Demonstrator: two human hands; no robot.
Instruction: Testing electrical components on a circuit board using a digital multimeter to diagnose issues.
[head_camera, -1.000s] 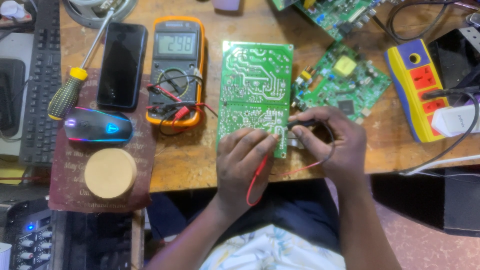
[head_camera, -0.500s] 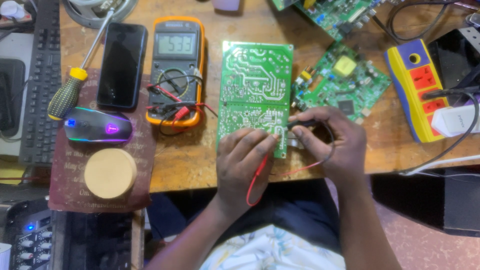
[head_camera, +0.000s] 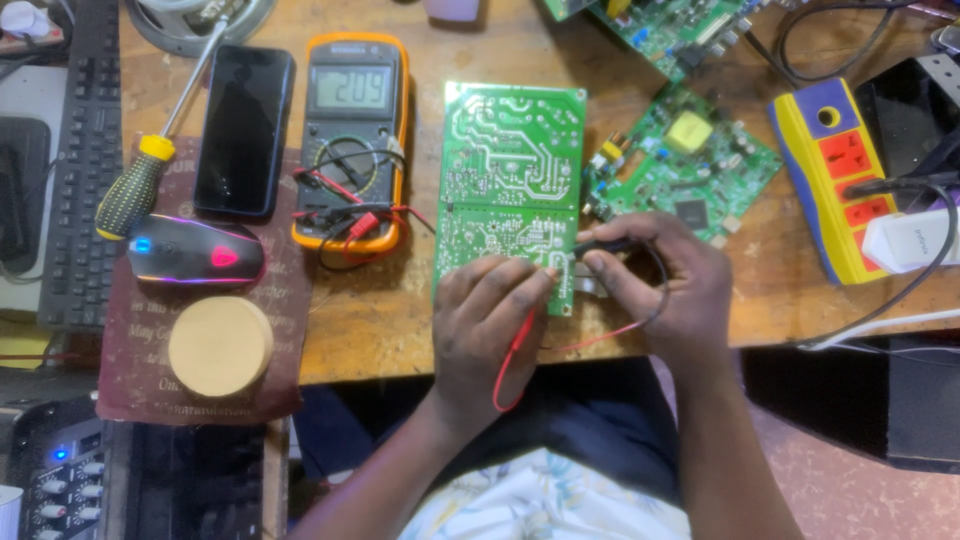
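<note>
Left fingers: curled tight on the red probe (head_camera: 522, 325); tip pressed to the lower part of the green circuit board (head_camera: 510, 180); left hand (head_camera: 485, 325) resting over the board's bottom edge
Right fingers: pinched shut on the black probe (head_camera: 600, 247); tip laid at the board's lower right edge; right hand (head_camera: 660, 290) just beside the board, on its right
Probe leads: red wire looping down from under the left hand, off the table edge, then across to the right hand; black wire curving round the right fingers
Circuit board: flat on the wooden table (head_camera: 380, 330), solder side up, between the two hands and above them; upper half bare
Multimeter (head_camera: 352, 140): orange-cased, left of the board, near; display lit; leads coiled on its face
Second board (head_camera: 680, 165): green, components up, right of the first, just above the right hand
Phone (head_camera: 244, 130): black, left of the multimeter
Screwdriver (head_camera: 150, 170): yellow and black handle, left of the phone
Mouse (head_camera: 195, 252): glowing, on a dark red mat
Power strip (head_camera: 825, 175): yellow and blue, far right
</note>
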